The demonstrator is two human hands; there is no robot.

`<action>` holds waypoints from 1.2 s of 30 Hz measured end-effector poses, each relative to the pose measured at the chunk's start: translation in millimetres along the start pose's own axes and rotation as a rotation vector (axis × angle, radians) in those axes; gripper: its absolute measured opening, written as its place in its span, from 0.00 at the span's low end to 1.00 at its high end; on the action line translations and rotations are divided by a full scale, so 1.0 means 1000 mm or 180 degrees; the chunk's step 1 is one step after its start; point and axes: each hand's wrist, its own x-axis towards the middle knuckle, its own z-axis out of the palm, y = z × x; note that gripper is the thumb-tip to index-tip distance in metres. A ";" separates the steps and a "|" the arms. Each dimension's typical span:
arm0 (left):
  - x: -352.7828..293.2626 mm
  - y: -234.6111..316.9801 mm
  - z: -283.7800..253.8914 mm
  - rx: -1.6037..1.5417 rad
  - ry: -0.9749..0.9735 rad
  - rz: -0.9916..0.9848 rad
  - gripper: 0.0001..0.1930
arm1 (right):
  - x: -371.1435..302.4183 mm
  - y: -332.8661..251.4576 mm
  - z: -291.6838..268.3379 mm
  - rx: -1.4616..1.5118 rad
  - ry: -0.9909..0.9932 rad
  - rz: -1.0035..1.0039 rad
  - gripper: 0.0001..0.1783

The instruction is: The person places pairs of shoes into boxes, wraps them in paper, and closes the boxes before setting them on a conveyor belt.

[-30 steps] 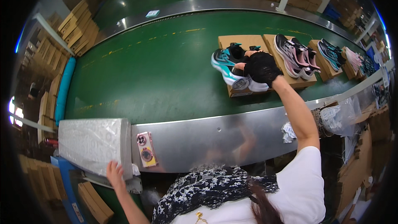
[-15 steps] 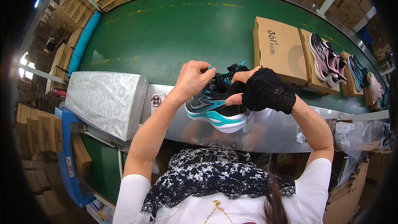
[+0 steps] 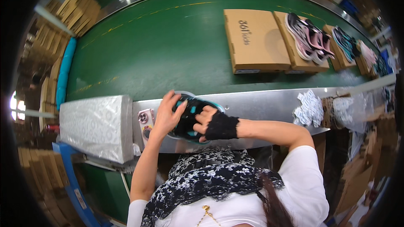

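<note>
A black and teal pair of sneakers [image 3: 184,122] lies on the metal ledge in front of me, largely covered by my hands. My left hand [image 3: 167,113] is at their left side, thumb and fingers bent around the shoe; it is slightly blurred. From the right, my right hand [image 3: 205,122], in a black lace cuff, reaches over the sneakers with its fingers curled onto the dark upper. The fingertips are partly hidden. Left of my left hand, a pink phone [image 3: 145,120] rests on the ledge.
A plastic-wrapped pale stack [image 3: 94,126] sits at the left. Beyond the ledge, a green belt [image 3: 155,50] carries a closed cardboard shoebox [image 3: 256,40] and pink-black sneakers [image 3: 307,38] on another box. Crumpled paper [image 3: 309,109] lies at the ledge's right end.
The sneakers have moved left along the ledge and turned, with both hands on them. My left hand has let go of the lace end it pinched. The view has shifted too.
</note>
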 end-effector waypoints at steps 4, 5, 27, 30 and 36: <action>-0.014 -0.006 0.017 -0.0012 -0.0645 0.0077 0.18 | -0.008 0.022 -0.014 0.1936 -0.0617 0.1447 0.22; -0.013 0.002 0.022 0.0150 -0.0599 0.0143 0.18 | -0.019 0.053 0.001 0.1203 -0.0332 0.1682 0.17; -0.005 -0.039 -0.037 -0.2159 0.0085 -0.1375 0.11 | -0.044 0.069 -0.082 -0.0061 0.2080 0.2356 0.39; -0.003 -0.030 -0.045 -0.2212 0.0188 -0.1523 0.11 | -0.041 0.058 -0.092 0.0382 0.2276 0.2526 0.34; -0.004 -0.033 -0.032 -0.2064 0.0069 -0.1362 0.09 | -0.042 0.053 -0.085 0.0581 0.2462 0.2604 0.33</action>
